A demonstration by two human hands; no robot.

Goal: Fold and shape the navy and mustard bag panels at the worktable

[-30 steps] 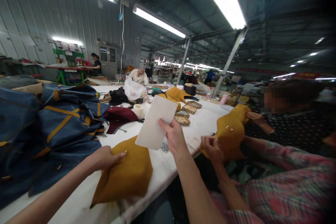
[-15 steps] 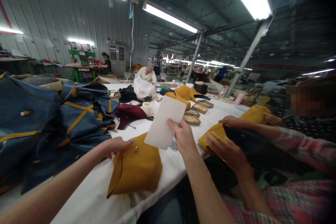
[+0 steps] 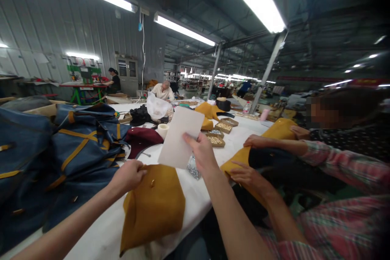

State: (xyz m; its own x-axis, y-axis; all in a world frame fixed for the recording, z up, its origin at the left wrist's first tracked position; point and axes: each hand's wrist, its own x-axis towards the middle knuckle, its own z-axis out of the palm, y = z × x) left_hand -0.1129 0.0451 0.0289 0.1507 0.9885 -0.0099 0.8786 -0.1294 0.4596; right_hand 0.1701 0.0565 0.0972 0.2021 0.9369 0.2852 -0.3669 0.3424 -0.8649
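Observation:
My left hand (image 3: 129, 175) pinches the top edge of a mustard-yellow bag piece (image 3: 155, 205) that lies on the white table (image 3: 100, 235), beside a small metal stud on it. My right hand (image 3: 201, 154) holds a white rectangular board (image 3: 180, 137) upright, its lower edge just above the yellow piece's opening. A small heap of shiny metal parts (image 3: 192, 167) lies on the table under that hand.
Blue bags with yellow straps (image 3: 76, 146) are piled at the left. A maroon piece (image 3: 140, 137), a tape roll (image 3: 163, 130) and trays of studs (image 3: 215, 139) sit further back. A co-worker in a plaid sleeve (image 3: 341, 166) handles another yellow bag (image 3: 240, 158) at the right.
My left hand has closed on the yellow piece's top edge. The white board has come down and nearer to the opening. The co-worker's hands have shifted on their own bag.

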